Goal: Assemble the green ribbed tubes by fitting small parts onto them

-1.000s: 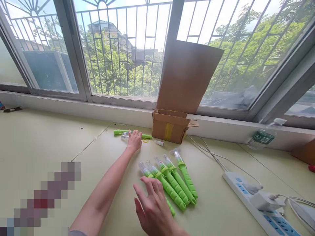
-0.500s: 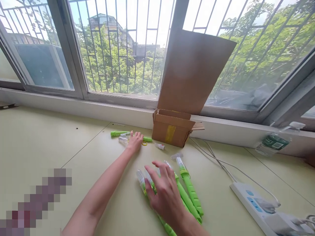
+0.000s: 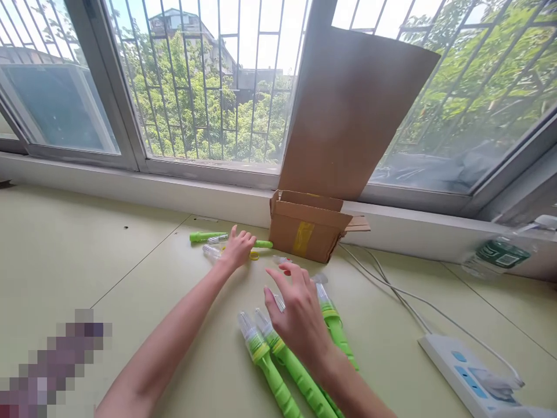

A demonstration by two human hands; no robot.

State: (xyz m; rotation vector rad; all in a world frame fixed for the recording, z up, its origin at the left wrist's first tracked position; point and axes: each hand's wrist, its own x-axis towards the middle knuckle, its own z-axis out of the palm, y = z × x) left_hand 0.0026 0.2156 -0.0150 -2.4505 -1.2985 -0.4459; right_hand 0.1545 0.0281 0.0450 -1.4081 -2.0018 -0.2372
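My left hand point(image 3: 238, 249) lies over small parts near the box, its fingers bent downward and their tips hidden. From under it stick out a green tube point(image 3: 263, 244) and a yellow ring point(image 3: 254, 255); beside it are a green cone-shaped piece point(image 3: 204, 237) and clear plastic caps point(image 3: 211, 251). My right hand point(image 3: 300, 307) hovers over the near tubes with thumb and fingers apart, holding nothing. Under and around it lie several ribbed green tubes with clear ends, among them a left one point(image 3: 274, 380), a middle one point(image 3: 304, 380) and a right one point(image 3: 339, 331).
A small cardboard box point(image 3: 307, 229) stands against the sill, its tall flap leaning on the window. A small clear part with a red spot point(image 3: 282, 260) lies before it. To the right are a cable point(image 3: 387, 284), a white power strip point(image 3: 452, 360) and a plastic bottle point(image 3: 498, 255).
My right hand has moved away from me and slightly right, uncovering the clear ends of the left tubes. My left hand stays over the same parts. The view has shifted slightly.
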